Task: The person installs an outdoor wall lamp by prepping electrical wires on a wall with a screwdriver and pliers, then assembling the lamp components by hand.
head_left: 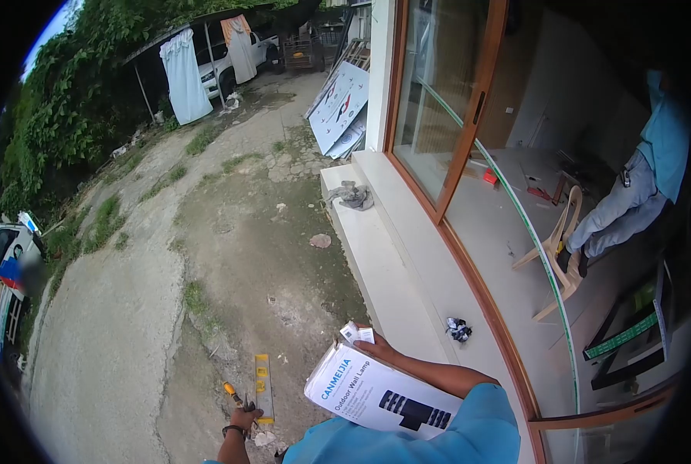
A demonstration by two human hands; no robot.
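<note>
My left hand [244, 418], low in the view, is closed around a screwdriver [229, 388] with a yellow-and-black handle; dark tool parts show beside it. Right next to its fingers is a yellow spirit level [263, 383], seen upright against the ground. My right hand [379, 350] grips small white boxes [359, 334] with printed labels. Under that arm lies a large white wall lamp box [384, 393], printed "Outdoor Wall Lamp", held against my blue shirt. The right fingers are partly hidden behind the cartons.
A pale step [396, 255] runs along a brown-framed sliding door [469, 131], with a grey cloth [351, 196] and a dark crumpled bundle [459, 329] on it. Inside, a person [631, 178] stands on a plastic chair [563, 255]. Boards [339, 108] lean by the wall.
</note>
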